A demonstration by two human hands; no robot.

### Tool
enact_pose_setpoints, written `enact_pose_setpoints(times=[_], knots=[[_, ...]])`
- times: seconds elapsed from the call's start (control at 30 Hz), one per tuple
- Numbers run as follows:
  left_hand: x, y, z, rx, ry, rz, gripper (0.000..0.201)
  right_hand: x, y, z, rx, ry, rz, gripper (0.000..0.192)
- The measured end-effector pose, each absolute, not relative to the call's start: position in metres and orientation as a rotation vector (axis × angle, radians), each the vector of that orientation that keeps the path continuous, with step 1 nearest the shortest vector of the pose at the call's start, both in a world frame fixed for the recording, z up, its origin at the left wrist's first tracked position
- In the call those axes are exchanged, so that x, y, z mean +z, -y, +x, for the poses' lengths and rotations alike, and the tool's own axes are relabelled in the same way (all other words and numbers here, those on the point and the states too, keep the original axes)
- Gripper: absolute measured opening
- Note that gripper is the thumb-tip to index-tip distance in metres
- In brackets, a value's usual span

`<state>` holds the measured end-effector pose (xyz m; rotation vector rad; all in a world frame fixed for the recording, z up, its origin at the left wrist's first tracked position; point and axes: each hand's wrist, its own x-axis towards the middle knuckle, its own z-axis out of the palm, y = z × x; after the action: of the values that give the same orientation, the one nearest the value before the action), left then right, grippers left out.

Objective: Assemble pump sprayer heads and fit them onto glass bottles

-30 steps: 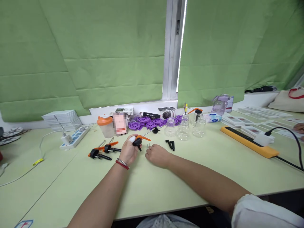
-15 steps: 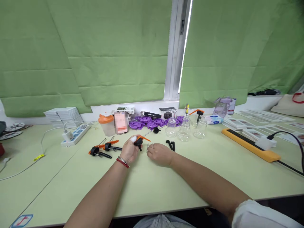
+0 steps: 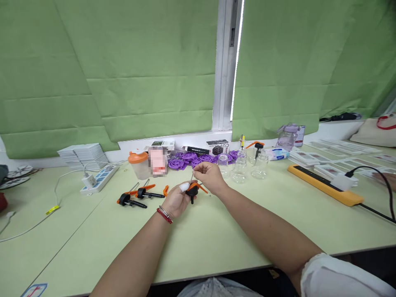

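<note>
My left hand (image 3: 177, 202), with something white over its thumb, is closed around a black round cap with an orange lever (image 3: 192, 190). A black stem points down from the cap. Just above it, my right hand (image 3: 208, 176) pinches a thin metal rod (image 3: 191, 178) held upright, its lower end at the cap near my left thumb. Whether the rod's tip sits inside the cap I cannot tell. Two similar black caps with orange levers, one nearer (image 3: 125, 200) and one farther (image 3: 142, 192), lie left of my hands. A loose orange piece (image 3: 166, 190) lies beside my left hand.
Purple patterned plastic pieces (image 3: 177, 164) and an orange-lidded cup (image 3: 138, 159) stand behind. Glass bottles (image 3: 239, 172) are at back right, one with a black and orange top (image 3: 258, 146). Power strips, white (image 3: 100, 179) and orange (image 3: 324, 185), lie either side. Another person's hand (image 3: 385, 179) shows far right.
My right hand has risen from the table with the thin rod and moved over the cap. My left hand has shifted right with the cap, uncovering the loose orange piece.
</note>
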<state>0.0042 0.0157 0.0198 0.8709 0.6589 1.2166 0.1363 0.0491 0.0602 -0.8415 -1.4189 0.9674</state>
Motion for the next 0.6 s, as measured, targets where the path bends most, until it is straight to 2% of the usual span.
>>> enact_pose_setpoints(times=[0.17, 0.43, 0.6], knots=[[0.019, -0.016, 0.005, 1.166, -0.641, 0.916, 0.023, 0.052, -0.05, 0.135, 1.159, 1.394, -0.809, 0.013], [0.016, -0.015, 0.008, 1.121, -0.67, 0.925, 0.041, 0.046, -0.047, 0.141, 1.103, 1.48, -0.828, 0.009], [0.011, -0.018, 0.008, 1.079, -0.67, 0.926, 0.043, 0.046, -0.044, 0.142, 1.14, 1.509, -0.819, 0.011]])
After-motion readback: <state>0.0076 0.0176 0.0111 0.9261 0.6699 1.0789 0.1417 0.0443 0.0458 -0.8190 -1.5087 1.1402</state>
